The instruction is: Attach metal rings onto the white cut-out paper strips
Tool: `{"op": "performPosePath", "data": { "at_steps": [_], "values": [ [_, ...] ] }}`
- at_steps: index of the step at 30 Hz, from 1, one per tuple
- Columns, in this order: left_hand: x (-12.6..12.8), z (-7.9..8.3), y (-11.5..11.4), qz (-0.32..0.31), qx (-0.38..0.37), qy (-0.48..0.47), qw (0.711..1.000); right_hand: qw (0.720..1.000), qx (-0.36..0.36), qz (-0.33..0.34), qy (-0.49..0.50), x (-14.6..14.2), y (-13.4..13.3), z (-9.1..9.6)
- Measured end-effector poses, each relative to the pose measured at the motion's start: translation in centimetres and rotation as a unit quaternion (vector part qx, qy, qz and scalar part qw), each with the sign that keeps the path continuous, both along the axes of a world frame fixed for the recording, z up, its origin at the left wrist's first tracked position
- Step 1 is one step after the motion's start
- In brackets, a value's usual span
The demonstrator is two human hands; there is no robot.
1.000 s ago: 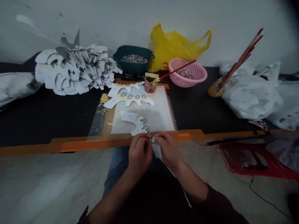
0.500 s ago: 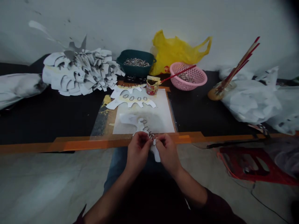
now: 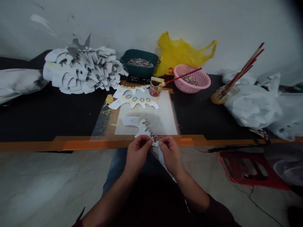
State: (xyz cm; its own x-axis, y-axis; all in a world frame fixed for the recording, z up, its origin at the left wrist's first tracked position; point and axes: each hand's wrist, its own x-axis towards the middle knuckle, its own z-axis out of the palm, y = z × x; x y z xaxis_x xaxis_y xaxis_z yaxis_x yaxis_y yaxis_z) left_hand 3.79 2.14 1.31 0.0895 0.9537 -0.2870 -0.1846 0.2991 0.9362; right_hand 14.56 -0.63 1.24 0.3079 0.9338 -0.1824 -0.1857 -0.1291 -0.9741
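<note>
My left hand [image 3: 138, 153] and my right hand [image 3: 170, 153] meet at the orange front edge of the table, both pinching the near end of a white cut-out piece [image 3: 139, 126]. That piece lies on the white sheet [image 3: 163, 116] and carries a row of small metal rings [image 3: 149, 129]. The fingertips of both hands close around the ring nearest me. Another white piece with several rings [image 3: 133, 101] lies further back on the sheet.
A heap of white cut-outs [image 3: 80, 71] sits back left. A dark green basket of rings [image 3: 140, 64], a yellow bag [image 3: 182, 52] and a pink basket [image 3: 192, 78] stand at the back. A small glue pot [image 3: 155, 88] holds a red stick. Brushes [image 3: 239, 74] and white bags lie right; a red stool [image 3: 251, 164] stands below.
Both hands have shifted slightly up toward the table edge while still pinching the piece. The view has tilted a little.
</note>
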Motion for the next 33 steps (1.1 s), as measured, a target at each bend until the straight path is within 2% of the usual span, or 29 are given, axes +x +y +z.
{"op": "performPosePath", "data": {
  "at_steps": [3,8,16,30,33],
  "values": [
    [-0.4,0.1,0.2,-0.021,-0.02,0.009,1.0,1.0,-0.003,0.0,0.0,0.2,-0.1,-0.2],
    [-0.9,0.2,0.3,-0.072,-0.005,0.07,0.995,0.999,-0.024,0.014,0.019,0.6,-0.5,-0.6],
    [-0.6,-0.6,0.1,-0.067,0.047,0.124,0.989,0.998,0.009,0.054,0.002,1.3,-1.0,-1.6],
    [-0.7,-1.3,0.5,-0.07,0.056,0.158,0.983,0.994,0.027,0.097,-0.051,1.9,-0.5,-1.4],
    [-0.9,-1.1,0.8,-0.074,0.074,0.198,0.975,0.992,0.029,0.108,-0.058,2.1,-0.4,-1.5]
  ]
}}
